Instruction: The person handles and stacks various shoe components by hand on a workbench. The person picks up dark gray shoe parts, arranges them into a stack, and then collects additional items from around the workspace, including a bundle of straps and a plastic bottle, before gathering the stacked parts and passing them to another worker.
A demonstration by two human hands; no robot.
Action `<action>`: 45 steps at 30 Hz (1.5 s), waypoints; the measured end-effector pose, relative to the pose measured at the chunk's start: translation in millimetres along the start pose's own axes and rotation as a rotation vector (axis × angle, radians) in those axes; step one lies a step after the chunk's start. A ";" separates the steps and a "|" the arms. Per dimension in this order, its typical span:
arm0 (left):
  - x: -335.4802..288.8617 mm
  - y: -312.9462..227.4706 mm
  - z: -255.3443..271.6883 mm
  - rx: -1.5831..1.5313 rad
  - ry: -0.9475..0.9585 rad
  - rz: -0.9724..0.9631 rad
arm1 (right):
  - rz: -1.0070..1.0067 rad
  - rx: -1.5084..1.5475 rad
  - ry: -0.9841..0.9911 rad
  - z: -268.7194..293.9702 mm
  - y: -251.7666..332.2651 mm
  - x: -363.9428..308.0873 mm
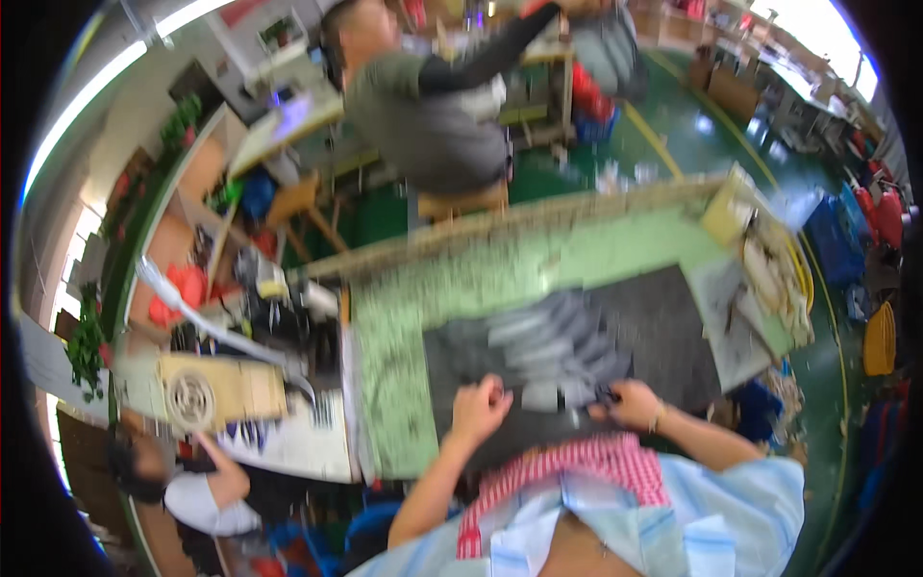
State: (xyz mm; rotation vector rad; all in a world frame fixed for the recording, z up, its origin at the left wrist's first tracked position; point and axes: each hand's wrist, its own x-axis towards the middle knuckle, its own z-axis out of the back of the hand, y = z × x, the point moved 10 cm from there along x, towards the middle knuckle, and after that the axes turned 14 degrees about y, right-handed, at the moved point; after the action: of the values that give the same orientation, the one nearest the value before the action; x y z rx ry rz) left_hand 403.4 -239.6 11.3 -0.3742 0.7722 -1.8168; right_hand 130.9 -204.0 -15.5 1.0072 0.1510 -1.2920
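A fanned row of overlapping grey and black pieces (558, 337), blurred, lies on a dark sheet (673, 308) on the pale green worktable in front of me. My left hand (481, 412) is at the near left of the row, its fingers curled together; whatever is in them cannot be made out. To the right, my right hand (632, 405) is closed at the near end of the row, with a small dark item at its fingertips that is too blurred to name. Between the hands lies a short light grey piece (543, 396).
Left of the green tabletop (394, 404) stands a cream sewing machine (221, 389) with a white lamp arm (212, 332); a person (207, 490) sits there. Beyond the table another person (423, 125) raises an arm. Cloth pieces (769, 279) hang at the right corner beside a grey board (735, 317).
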 end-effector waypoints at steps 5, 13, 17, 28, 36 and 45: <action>23.6 -21.4 50.4 -0.049 -0.280 -0.067 | -0.136 -0.321 -0.175 17.3 -64.1 -41.3; 235.8 -98.1 90.0 -1.013 0.061 -0.219 | 0.459 0.604 -1.014 368.2 -111.2 -18.3; 310.8 -127.5 72.3 -0.959 0.145 -0.222 | 0.509 0.633 -0.808 421.9 -87.5 55.2; 341.8 -179.8 22.8 -1.057 0.385 -0.189 | 0.777 0.701 -0.420 389.8 -69.7 89.6; 321.9 -202.1 -13.4 -1.041 0.504 -0.104 | 0.642 0.786 -0.473 404.2 -84.4 41.6; 271.0 -205.2 -151.5 -1.297 0.628 0.080 | 0.497 0.394 -0.171 381.5 -112.9 34.6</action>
State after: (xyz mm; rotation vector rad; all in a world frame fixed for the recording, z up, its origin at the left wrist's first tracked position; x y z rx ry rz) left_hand 65.6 -395.7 6.0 -0.5603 2.3397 -1.1083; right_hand -115.1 -484.2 127.7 1.1669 -0.4770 -0.9559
